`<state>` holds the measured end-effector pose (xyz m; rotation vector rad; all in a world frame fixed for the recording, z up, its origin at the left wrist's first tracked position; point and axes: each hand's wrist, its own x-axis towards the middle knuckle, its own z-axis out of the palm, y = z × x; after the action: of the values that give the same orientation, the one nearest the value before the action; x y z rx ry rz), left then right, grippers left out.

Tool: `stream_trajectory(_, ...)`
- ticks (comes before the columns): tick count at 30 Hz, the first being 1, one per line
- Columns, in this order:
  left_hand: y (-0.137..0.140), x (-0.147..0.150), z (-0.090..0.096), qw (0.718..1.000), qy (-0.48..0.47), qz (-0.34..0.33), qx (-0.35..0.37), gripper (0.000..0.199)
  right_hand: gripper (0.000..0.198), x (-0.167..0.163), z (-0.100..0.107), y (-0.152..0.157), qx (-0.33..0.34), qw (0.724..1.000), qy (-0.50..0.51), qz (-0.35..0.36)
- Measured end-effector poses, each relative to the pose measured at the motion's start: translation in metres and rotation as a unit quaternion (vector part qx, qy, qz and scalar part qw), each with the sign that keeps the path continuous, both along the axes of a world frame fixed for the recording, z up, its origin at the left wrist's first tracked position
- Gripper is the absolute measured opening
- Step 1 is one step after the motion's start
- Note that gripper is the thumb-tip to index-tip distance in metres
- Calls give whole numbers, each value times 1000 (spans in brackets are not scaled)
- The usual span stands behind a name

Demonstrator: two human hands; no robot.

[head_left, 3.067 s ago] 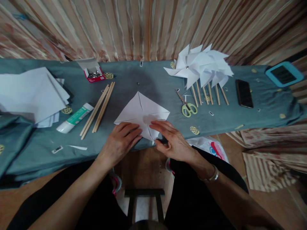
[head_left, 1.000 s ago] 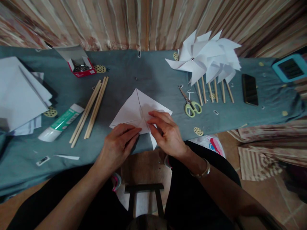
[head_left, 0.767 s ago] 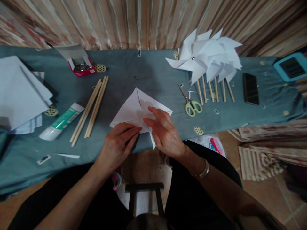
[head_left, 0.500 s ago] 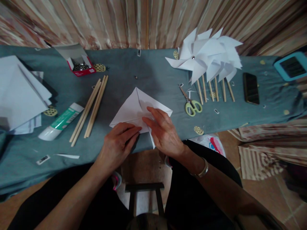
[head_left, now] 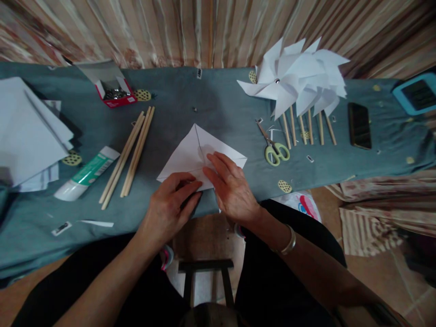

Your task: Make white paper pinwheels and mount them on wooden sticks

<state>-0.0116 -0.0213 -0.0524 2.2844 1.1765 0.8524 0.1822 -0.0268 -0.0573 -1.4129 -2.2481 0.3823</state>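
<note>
A white sheet of paper (head_left: 184,152) with dark lines and a slit running in from its far corner lies on the cloth before me. My left hand (head_left: 170,204) is closed at its near edge, thumb and fingers pinching the paper. Resting on the paper's right half, my right hand (head_left: 233,193) has its fingers stretched out and lying flat. The paper's near corner is largely hidden under my hands. A small metal piece (head_left: 194,109) lies beyond the far corner. To the right are scissors (head_left: 276,152) with green handles.
Paper pinwheels (head_left: 289,77) on wooden sticks lie at the back right, near a phone (head_left: 359,126) and a blue-framed device (head_left: 417,93). Leftward are wooden sticks (head_left: 124,156), a glue tube (head_left: 86,175), a red box (head_left: 119,97) of metal pieces and stacked paper (head_left: 27,131).
The paper flap that hung below my right hand is now mostly out of sight. My hands have barely shifted on the paper, and the view has moved slightly.
</note>
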Motion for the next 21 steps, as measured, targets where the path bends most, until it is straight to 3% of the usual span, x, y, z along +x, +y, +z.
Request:
stream_trajectory(11,2,3,0,1000,3,-11,21,15,45,-15,3,3,-40,998,43,16)
stream_trajectory(16,3,3,-1,999,6,-9,39,14,47,-8,4,0,-13,1000,23,16)
stream_trajectory(21,3,2,-2,997,20,-13,71,14,51,16,14,13,20,998,13,-56)
